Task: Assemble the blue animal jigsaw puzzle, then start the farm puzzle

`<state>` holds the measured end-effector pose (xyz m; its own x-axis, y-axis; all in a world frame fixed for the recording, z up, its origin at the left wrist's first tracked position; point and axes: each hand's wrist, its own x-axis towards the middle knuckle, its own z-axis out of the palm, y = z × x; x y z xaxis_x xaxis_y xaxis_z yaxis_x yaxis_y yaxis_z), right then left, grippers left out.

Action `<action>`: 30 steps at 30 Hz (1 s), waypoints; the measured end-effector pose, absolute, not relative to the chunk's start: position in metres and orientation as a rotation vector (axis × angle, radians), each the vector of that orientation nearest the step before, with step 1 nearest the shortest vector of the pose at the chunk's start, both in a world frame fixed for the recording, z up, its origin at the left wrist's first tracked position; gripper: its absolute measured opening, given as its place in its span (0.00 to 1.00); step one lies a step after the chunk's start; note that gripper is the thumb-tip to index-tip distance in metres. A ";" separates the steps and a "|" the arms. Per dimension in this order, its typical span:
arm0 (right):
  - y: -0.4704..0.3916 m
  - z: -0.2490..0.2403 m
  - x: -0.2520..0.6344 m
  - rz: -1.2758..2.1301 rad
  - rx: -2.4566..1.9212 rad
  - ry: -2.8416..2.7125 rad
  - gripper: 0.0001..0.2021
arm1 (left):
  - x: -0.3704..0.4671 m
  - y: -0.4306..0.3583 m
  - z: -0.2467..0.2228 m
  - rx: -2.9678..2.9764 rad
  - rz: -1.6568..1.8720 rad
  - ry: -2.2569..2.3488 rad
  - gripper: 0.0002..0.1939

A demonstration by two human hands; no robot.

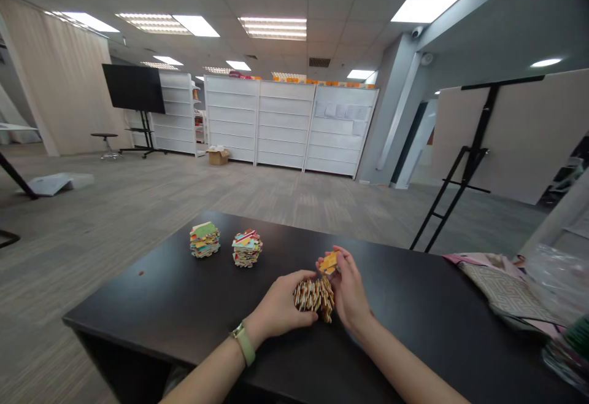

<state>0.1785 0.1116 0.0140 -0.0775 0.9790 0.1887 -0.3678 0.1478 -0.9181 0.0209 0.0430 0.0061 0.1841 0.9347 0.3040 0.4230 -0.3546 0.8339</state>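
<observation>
My left hand (288,303), wearing a pale green watch, is wrapped round the left side of a sideways stack of cardboard jigsaw pieces (313,295), their edges showing brown and white. My right hand (351,287) is closed on a few yellow-orange jigsaw pieces (329,263), just above the right end of that stack. Its palm side is close to the stack; whether they touch I cannot tell. Farther left on the table stand two upright piles: a jigsaw pile with a green top (205,240) and a jigsaw pile with a red, white and blue top (247,248).
The dark table (193,306) has its left edge in view. A patterned cloth bag (499,287) and clear plastic wrapping (556,281) lie at the right. Beyond the table are a board on a black stand (478,134), white shelving (283,124) and a screen (133,88).
</observation>
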 end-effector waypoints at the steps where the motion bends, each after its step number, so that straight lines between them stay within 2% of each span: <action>1: 0.114 0.011 0.180 1.319 -0.774 -1.036 0.18 | 0.022 0.042 0.007 1.877 1.117 1.291 0.33; 3: 0.119 0.003 0.184 1.307 -0.836 -1.015 0.17 | 0.023 0.041 0.009 1.889 1.122 1.321 0.28; 8: 0.114 -0.010 0.184 1.292 -0.837 -1.208 0.14 | 0.024 0.040 0.010 1.911 1.157 1.361 0.25; 17: 0.097 0.002 0.181 1.282 -0.639 -1.546 0.06 | 0.009 0.037 0.009 2.002 1.084 1.179 0.37; 23: 0.095 0.008 0.184 1.182 -0.653 -1.759 0.13 | -0.001 0.036 0.013 1.923 1.080 1.223 0.25; 26: 0.094 0.010 0.186 1.051 -0.616 -1.974 0.12 | -0.002 0.031 0.014 1.875 1.120 1.275 0.21; 30: 0.097 0.011 0.188 0.935 -0.707 -2.069 0.09 | -0.006 0.023 0.015 1.907 1.083 1.156 0.30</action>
<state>0.1877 0.0967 0.0114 -0.5701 0.7172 0.4007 0.1733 0.5817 -0.7947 -0.0056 0.0232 0.0154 0.2698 0.9100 0.3147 0.3728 -0.4001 0.8372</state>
